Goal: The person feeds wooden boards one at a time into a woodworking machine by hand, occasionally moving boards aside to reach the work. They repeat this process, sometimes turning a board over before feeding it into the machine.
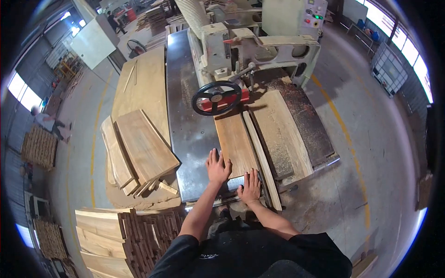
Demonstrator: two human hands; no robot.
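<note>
A wooden board (pixel 236 141) lies on the dark metal machine table (pixel 192 134), its far end under the machine (pixel 232 51) near the black handwheel (pixel 216 97). My left hand (pixel 218 167) rests with fingers spread at the board's left edge, partly over the metal. At the board's near right corner is my right hand (pixel 251 186), palm down, fingers extended and slightly apart. Neither hand grips anything. Just right of the board runs a long narrow strip of wood (pixel 263 160).
Several boards (pixel 146 143) are piled on a surface at the left, above stacked planks (pixel 102 236). Sawdust covers a wide board (pixel 278 134) at the right. Control buttons (pixel 312 17) are on the machine's cabinet. A person (pixel 46 121) is at the far left.
</note>
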